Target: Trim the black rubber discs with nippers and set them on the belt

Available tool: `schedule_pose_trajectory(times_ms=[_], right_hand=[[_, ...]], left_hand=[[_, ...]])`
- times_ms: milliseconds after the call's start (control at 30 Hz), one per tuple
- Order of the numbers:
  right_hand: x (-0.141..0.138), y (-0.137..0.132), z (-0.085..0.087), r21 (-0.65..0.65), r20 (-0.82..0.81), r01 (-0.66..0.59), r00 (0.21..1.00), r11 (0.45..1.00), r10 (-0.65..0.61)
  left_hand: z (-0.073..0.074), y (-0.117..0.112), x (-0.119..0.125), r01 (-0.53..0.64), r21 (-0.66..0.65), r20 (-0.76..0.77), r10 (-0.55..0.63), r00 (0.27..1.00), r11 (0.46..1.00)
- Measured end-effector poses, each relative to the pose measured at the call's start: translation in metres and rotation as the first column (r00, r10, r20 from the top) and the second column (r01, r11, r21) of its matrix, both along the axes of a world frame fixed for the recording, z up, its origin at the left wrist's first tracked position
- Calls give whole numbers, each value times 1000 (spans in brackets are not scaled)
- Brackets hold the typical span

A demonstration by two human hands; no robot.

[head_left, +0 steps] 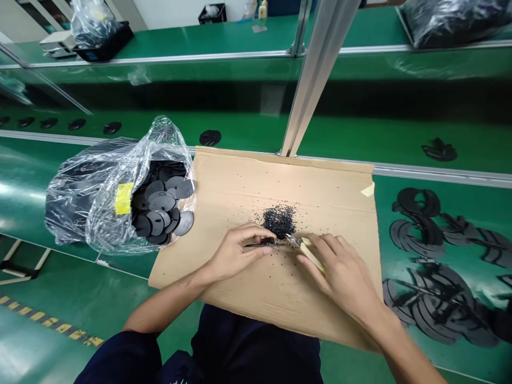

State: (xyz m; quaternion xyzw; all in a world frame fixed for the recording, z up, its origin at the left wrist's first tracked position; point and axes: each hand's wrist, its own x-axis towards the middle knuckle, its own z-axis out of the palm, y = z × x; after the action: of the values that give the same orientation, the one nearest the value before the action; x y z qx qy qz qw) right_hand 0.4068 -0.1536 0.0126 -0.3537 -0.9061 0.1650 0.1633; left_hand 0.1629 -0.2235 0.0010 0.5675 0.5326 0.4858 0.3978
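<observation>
My left hand (236, 249) pinches a thin black plastic disc (256, 245), seen nearly edge-on, with a small raised part on top. In my right hand (340, 264) is a pair of cutting pliers (311, 255) with pale yellow handles. The metal jaws point left and meet the right side of the disc, though whether they grip it I cannot tell. Just beyond both hands lies a heap of tiny black plastic bits (279, 220). Both hands are above a brown cardboard sheet (224, 176), with loose bits scattered over it.
A clear plastic bag (108, 202) of black discs (162, 201) lies open at the left. Several black parts (440, 304) are piled on the green table at the right. A metal post (316, 80) rises behind the cardboard, beside a conveyor belt (248, 125) carrying spaced black parts.
</observation>
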Motion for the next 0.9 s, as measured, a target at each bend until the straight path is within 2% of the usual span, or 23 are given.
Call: schedule_pose_trajectory(times_ms=[33, 100, 200, 267, 333, 433, 533, 633, 733, 800, 900], right_hand=[[-1, 1, -2, -33, 15, 24, 1000, 999, -23], [-5, -1, -5, -183, -52, 73, 995, 980, -83], [-15, -8, -7, -486, -263, 77, 937, 871, -230], [-24, -15, -7, -600, -364, 44, 874, 799, -321], [-32, -20, -6, -618, -417, 21, 839, 786, -350], [-37, -23, 3, -552, -454, -11, 843, 834, -290], [-30, -18, 14, -489, -465, -103, 871, 866, -159], [-16, -9, 18, -377, -427, -153, 904, 913, -24], [-6, -3, 14, -164, -354, -156, 931, 974, 90], [-4, -3, 9, -38, -295, -175, 943, 984, 157], [-5, -4, 5, 75, -227, -193, 952, 978, 205]], left_hand=[[-3, 2, -1, -23, -41, 78, 26, 997, 999], [-10, 6, -1, -60, -103, 243, 84, 967, 993], [-17, 6, 4, -55, -189, 409, 129, 903, 980], [-19, 4, 10, -18, -222, 434, 116, 894, 975], [-18, 1, 16, 6, -209, 381, 76, 921, 978], [-16, 0, 18, 23, -108, 187, -3, 982, 994], [-13, 0, 11, 65, 5, 63, -65, 996, 998], [-12, -2, 3, 84, 67, 49, -87, 995, 994], [-12, -5, 0, 95, 107, 57, -102, 993, 990], [-12, -6, 1, 107, 138, 65, -117, 991, 985], [-11, -7, 3, 126, 178, 63, -139, 988, 976]])
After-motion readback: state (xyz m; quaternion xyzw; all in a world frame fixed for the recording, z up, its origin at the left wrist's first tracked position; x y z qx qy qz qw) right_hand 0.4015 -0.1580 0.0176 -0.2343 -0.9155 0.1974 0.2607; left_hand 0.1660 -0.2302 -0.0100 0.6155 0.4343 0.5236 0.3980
